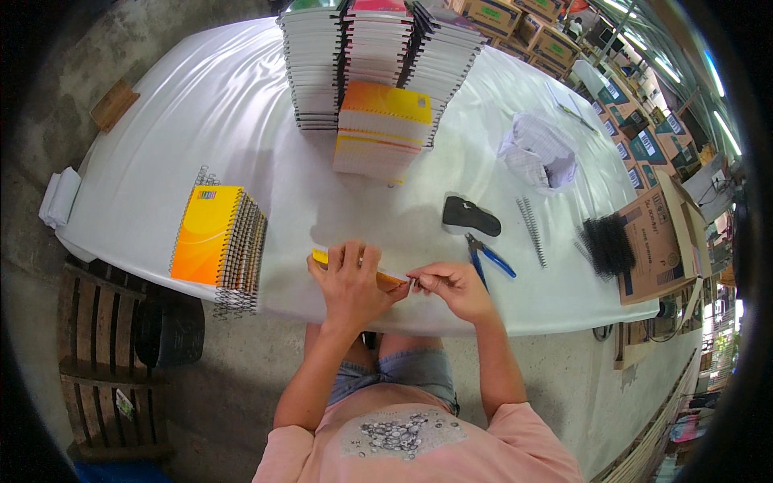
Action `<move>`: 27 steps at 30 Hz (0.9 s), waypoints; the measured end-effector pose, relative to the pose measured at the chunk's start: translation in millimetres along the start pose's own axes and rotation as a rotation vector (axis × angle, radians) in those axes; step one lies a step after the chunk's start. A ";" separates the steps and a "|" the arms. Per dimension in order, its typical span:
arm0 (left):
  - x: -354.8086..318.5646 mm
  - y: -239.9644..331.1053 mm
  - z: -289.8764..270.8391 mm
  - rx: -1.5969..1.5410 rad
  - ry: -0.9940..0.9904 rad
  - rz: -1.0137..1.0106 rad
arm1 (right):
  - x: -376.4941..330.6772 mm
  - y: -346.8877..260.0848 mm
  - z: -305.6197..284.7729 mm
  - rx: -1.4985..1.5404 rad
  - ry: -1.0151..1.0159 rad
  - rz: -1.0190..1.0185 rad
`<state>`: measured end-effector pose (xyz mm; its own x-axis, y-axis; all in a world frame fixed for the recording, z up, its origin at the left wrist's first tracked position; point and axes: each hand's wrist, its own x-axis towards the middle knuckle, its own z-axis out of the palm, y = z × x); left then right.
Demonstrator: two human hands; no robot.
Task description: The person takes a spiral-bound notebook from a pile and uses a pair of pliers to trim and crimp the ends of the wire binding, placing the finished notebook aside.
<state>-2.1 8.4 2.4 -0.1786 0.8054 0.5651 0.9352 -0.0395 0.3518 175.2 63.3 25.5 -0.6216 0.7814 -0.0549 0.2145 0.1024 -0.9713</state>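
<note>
At the near edge of the white-covered table, my left hand (352,287) grips a small yellow-and-orange notebook (320,256), its fingers curled over the top and hiding most of it. My right hand (460,291) is closed in a pinch at the notebook's right end. Something thin and dark shows at those fingertips, too small to make out. Right of this hand lie blue-handled pliers (493,259), beside a black pouch-like object (471,216). A loose dark wire coil (531,232) rests further right.
Yellow notebooks with protruding coils (211,233) are stacked at left. Another yellow stack (382,137) stands before tall piles of coil-bound books (314,72). A crumpled white cloth (539,153) lies far right. Many black coils (608,245) spill from a cardboard box (656,241) at the right edge.
</note>
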 end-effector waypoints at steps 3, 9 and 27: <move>-5.1 -8.1 5.8 -0.020 -0.001 -0.007 | 2.4 -29.5 2.9 -0.128 -0.057 0.245; -7.2 -12.9 6.7 -0.069 0.085 0.117 | -6.6 -18.9 3.9 -0.302 0.136 -0.177; 1.0 -20.7 2.6 -0.343 0.077 0.144 | 49.0 44.3 -106.4 -0.846 0.207 -0.159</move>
<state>-20.9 11.6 -6.3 -0.0875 0.7309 0.6768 0.7979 -0.3554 0.4869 234.4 171.6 4.4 -0.5598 0.8068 0.1888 0.6739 0.5759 -0.4628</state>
